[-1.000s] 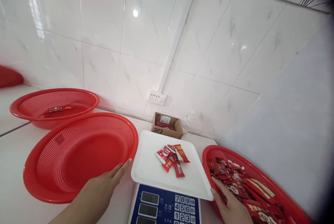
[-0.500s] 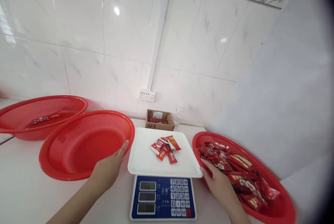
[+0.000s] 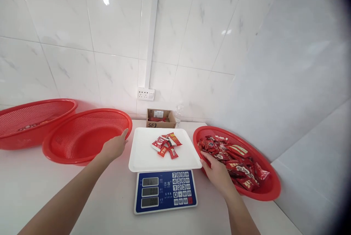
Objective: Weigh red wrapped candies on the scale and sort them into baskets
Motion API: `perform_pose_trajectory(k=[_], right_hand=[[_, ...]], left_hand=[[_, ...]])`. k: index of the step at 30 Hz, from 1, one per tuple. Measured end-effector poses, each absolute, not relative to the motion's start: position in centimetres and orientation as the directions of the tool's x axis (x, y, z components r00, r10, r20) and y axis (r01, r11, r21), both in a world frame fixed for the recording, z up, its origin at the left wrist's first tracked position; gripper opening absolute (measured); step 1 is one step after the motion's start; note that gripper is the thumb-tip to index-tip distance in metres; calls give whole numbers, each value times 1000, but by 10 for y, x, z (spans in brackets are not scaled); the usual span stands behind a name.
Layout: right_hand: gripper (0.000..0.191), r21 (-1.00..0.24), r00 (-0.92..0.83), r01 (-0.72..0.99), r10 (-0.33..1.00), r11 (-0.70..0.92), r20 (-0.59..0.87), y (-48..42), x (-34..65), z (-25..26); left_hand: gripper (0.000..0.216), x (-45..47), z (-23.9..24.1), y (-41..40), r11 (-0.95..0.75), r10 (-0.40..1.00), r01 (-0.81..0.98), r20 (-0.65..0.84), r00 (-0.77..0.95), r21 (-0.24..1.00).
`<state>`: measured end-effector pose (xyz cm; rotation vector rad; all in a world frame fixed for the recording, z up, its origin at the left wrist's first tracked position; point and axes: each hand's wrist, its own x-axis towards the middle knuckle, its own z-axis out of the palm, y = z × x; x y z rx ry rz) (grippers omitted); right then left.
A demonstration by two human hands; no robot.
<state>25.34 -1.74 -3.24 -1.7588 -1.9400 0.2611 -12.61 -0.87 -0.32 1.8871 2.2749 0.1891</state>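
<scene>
A blue digital scale [image 3: 166, 191] stands in front of me with a white tray [image 3: 142, 152] on top. Several red candy packets [image 3: 165, 144] lie on the tray. My left hand [image 3: 114, 147] rests on the near rim of an empty red mesh basket [image 3: 85, 136], fingers stretched out. My right hand [image 3: 216, 171] lies on the near rim of a red basket [image 3: 268, 187] that holds many red candy packets [image 3: 236, 158]; its fingers curl over the rim and I cannot see whether they hold anything.
A second red basket [image 3: 24, 121] with a few packets stands far left. A small cardboard box [image 3: 160, 118] and a clear bottle [image 3: 178, 112] sit against the tiled wall under a socket [image 3: 146, 94]. A white wall closes off the right side.
The view has pulled back and tilted down, showing more of the counter and scale. Both hands stay on the basket rims beside the tray.
</scene>
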Motion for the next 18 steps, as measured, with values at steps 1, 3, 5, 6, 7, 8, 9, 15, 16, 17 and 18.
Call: perform_pose_trajectory(k=[1, 3, 5, 6, 7, 8, 9, 15, 16, 17, 18], right_hand=[[44, -461, -37, 875, 970, 148, 241, -17, 254, -33], [43, -456, -42, 876, 968, 155, 247, -18, 254, -34], [43, -454, -46, 876, 967, 160, 252, -18, 254, -34], [44, -455, -46, 876, 967, 161, 252, -18, 255, -34], [44, -457, -46, 875, 967, 160, 250, -18, 255, -34], [45, -457, -47, 875, 968, 158, 245, -18, 254, -34], [45, -455, -47, 877, 970, 155, 240, -18, 254, -33], [48, -440, -41, 888, 976, 133, 213, -17, 254, -34], [48, -438, -41, 890, 977, 131, 209, -17, 254, -34], [48, -435, -41, 891, 978, 129, 207, -17, 254, -34], [47, -433, -41, 892, 977, 130, 210, -17, 253, -34]], left_hand=[[53, -127, -3, -7, 190, 982, 959, -57, -182, 208], [51, -129, -2, -2, 211, 977, 957, -55, -204, 199], [50, -134, 0, 4, 239, 971, 952, -52, -233, 189], [50, -138, 1, 6, 253, 968, 950, -52, -247, 184], [50, -142, 2, 7, 264, 964, 948, -53, -259, 179], [50, -147, 3, 8, 272, 962, 946, -55, -267, 174], [50, -153, 4, 7, 278, 961, 946, -56, -272, 169], [53, -183, 7, -12, 269, 962, 954, -74, -261, 135], [53, -185, 7, -15, 269, 962, 954, -75, -261, 131], [54, -186, 6, -19, 269, 962, 954, -73, -262, 128], [54, -185, 5, -23, 267, 963, 955, -69, -260, 126]])
